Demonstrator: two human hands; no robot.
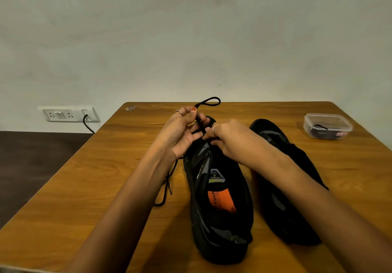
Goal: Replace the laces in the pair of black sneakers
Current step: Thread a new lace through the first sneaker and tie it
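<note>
Both hands point(180, 130) point(227, 139) pinching lace point(209, 102) over sneaker point(220, 209) (eyelets hidden).

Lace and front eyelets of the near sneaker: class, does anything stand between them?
Nothing visible does. The left hand pinches the lace, and the right hand works at the sneaker front, hiding the eyelets.

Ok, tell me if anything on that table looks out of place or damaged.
Nothing looks damaged or spilled. The left hand holds a loop of black lace above the near sneaker, whose toe the right hand works at. The lace's loose end trails on the table, as expected mid-lacing. The plastic box sits upright.
</note>
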